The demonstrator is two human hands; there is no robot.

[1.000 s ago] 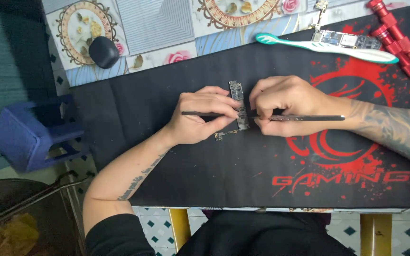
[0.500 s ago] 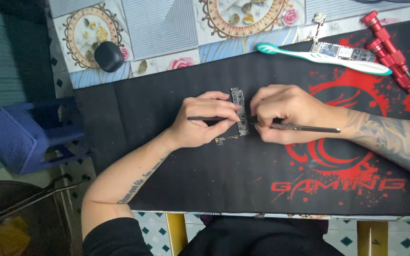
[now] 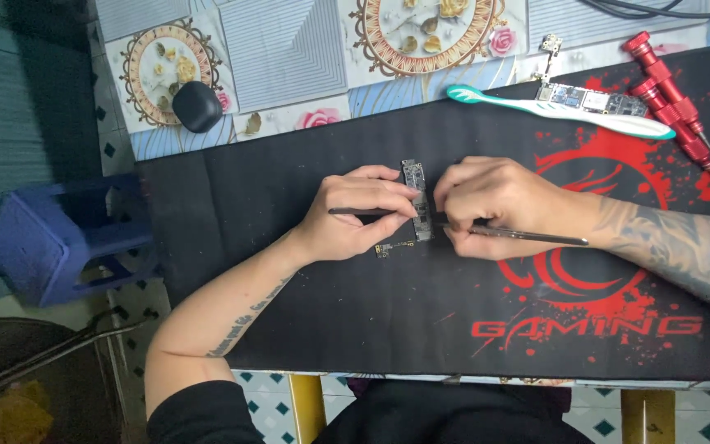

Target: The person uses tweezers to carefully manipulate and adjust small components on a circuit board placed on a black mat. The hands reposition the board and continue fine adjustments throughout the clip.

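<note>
Narrow grey circuit board [image 3: 417,205] mid black-and-red desk mat [image 3: 454,329], pinched by left hand [image 3: 355,218] gripping dark thin tool [image 3: 363,211], right hand [image 3: 495,205] gripping slim metal tweezers [image 3: 527,237]; white-and-teal toothbrush [image 3: 560,109] beyond.

Narrow grey circuit board [image 3: 417,201], lay flat and lengthwise on black mat [image 3: 289,271], thin dark tweezers [image 3: 527,236] against each side

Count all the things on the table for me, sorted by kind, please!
Circuit boards: 2, one held between the left hand and right hand at, one under the toothbrush
Thin metal tools: 2
Red screwdrivers: 2
Toothbrush: 1
Small black case: 1
Black and red mat: 1
Total: 9
</note>
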